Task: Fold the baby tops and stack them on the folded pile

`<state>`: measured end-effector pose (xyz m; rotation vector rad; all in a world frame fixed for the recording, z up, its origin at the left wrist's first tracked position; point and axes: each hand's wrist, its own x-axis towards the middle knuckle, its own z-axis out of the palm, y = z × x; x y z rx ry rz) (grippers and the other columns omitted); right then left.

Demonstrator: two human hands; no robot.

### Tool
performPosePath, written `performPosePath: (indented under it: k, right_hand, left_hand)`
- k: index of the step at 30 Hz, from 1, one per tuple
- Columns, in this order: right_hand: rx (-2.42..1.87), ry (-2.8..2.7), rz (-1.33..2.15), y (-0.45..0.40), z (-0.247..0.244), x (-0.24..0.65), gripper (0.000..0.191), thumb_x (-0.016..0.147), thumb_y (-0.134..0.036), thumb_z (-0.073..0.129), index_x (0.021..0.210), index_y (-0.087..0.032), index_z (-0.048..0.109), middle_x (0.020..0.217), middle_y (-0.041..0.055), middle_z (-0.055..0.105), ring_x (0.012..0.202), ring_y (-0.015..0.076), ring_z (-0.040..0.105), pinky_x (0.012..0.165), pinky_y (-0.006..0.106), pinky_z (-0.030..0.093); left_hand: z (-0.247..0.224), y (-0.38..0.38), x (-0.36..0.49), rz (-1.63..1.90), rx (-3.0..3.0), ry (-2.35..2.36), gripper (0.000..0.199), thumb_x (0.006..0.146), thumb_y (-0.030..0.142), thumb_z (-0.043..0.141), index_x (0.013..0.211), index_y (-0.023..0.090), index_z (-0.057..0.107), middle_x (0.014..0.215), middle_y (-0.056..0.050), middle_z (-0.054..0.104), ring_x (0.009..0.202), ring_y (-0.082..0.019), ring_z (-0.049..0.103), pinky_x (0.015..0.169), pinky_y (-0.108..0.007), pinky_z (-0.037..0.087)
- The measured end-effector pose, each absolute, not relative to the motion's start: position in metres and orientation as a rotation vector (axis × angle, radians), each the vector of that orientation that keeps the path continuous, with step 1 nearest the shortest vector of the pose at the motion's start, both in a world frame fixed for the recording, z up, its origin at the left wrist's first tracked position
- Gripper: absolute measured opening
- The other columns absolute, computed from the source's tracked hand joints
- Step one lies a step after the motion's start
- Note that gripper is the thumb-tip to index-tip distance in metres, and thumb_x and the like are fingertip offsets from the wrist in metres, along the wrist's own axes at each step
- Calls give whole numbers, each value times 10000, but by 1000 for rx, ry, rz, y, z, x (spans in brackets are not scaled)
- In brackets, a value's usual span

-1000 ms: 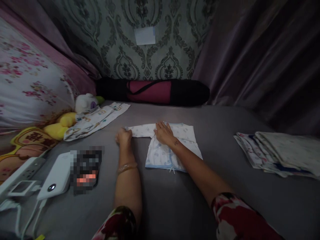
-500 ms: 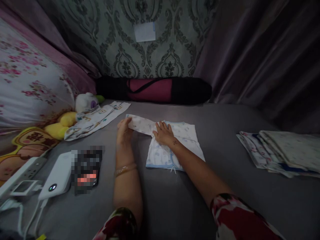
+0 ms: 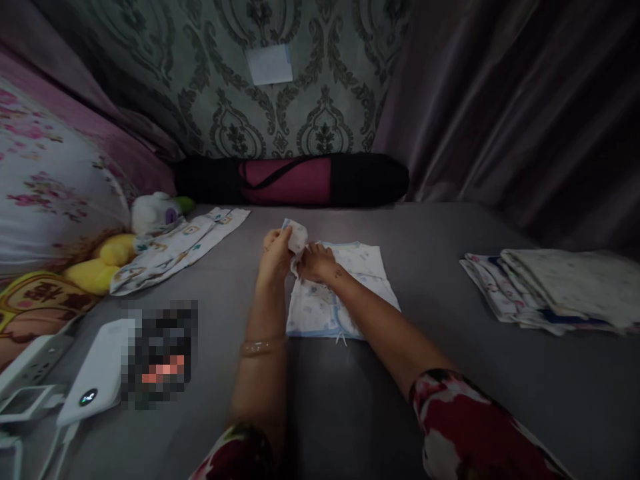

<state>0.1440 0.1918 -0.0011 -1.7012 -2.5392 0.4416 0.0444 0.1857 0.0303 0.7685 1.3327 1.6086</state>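
Note:
A small white baby shirt (image 3: 370, 273) with a faint print, pale blue trim and thin white ties at its lower edge lies flat on the grey sheet. My left hand (image 3: 274, 257) is closed on the cuff end of its left-hand sleeve (image 3: 299, 235), which is raised off the sheet and bent over toward the body. At the base of that sleeve, my right hand (image 3: 319, 263) rests palm down on the shirt with its fingers slightly apart. Its thumb is hard to make out beside the sleeve cloth.
Folded cloths (image 3: 560, 287) are stacked at the right. A patterned white garment (image 3: 185, 247) lies at the left beside plush toys (image 3: 155, 213). Nearer are a white power bank (image 3: 97, 373), a blurred-out dark object (image 3: 163, 353) and a power strip (image 3: 37, 363). A long black-and-pink bag (image 3: 290, 180) lines the wall.
My left hand has moved right, bringing the sleeve from stretched out sideways to folded up toward the shirt. My right hand stays at the sleeve base, its fingers more bent. The view has shifted slightly.

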Motion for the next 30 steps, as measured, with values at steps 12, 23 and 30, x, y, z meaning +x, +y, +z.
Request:
performPosePath:
  k: [12, 23, 30]
  right_hand:
    - [-1569, -1461, 1188, 180, 5, 228, 273, 935, -234, 412, 1083, -145, 623, 1121, 124, 688, 957, 186, 668, 875, 338, 515]
    - [-1292, -874, 1712, 173, 0, 241, 396, 1000, -414, 272, 986, -135, 553, 985, 171, 706, 849, 203, 698, 817, 385, 556]
    - [-1278, -842, 1726, 177, 0, 245, 458, 986, -499, 255, 1034, -178, 578, 942, 86, 712, 847, 190, 680, 699, 361, 593]
  left_hand:
    - [20, 186, 76, 1416, 851, 1401, 227, 851, 404, 558, 847, 208, 443, 644, 42, 495, 529, -84, 519, 513, -183, 422]
    - [-6, 177, 124, 1224, 1311, 1565, 251, 844, 452, 565, 832, 208, 509, 743, -6, 560, 765, -162, 582, 709, -271, 455]
    - [-12, 191, 94, 1292, 1331, 1547, 241, 922, 355, 398, 820, 195, 546, 923, -97, 667, 904, -193, 628, 827, -326, 465]
